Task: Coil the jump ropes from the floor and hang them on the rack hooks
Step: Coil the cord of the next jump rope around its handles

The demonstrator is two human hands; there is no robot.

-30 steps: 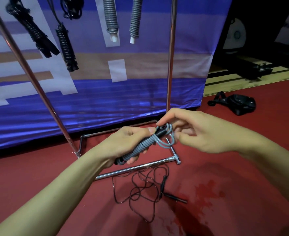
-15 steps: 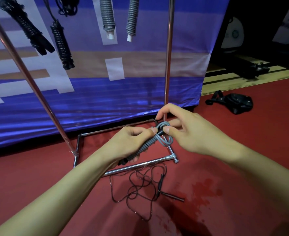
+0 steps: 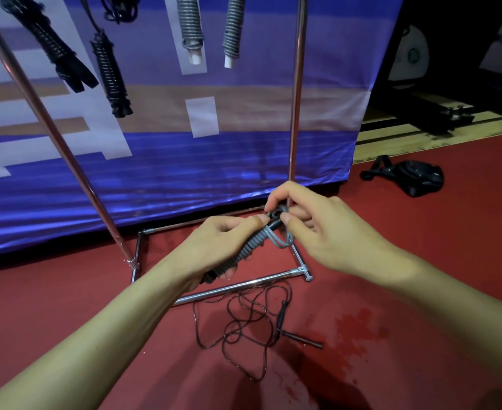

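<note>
My left hand [image 3: 220,247] grips a grey jump rope [image 3: 251,248] that is wound tightly round its black handles. My right hand [image 3: 317,232] pinches the loose grey loops at the bundle's upper end. A thin black jump rope [image 3: 243,327] lies tangled on the red floor below my hands, its two handles [image 3: 291,329] beside it. Coiled ropes hang from the chrome rack [image 3: 295,93] above: two black ones [image 3: 110,69] at the left, two grey ones [image 3: 189,25] in the middle.
The rack's chrome base bars [image 3: 235,288] lie on the floor just under my hands. A blue banner [image 3: 184,173] stands behind the rack. A black strap item [image 3: 409,176] lies on the floor at the right. Dark equipment fills the far right.
My right hand has moved its fingers over the rope's upper end and drawn the loose loops in tighter. The left hand keeps its grip on the bundle.
</note>
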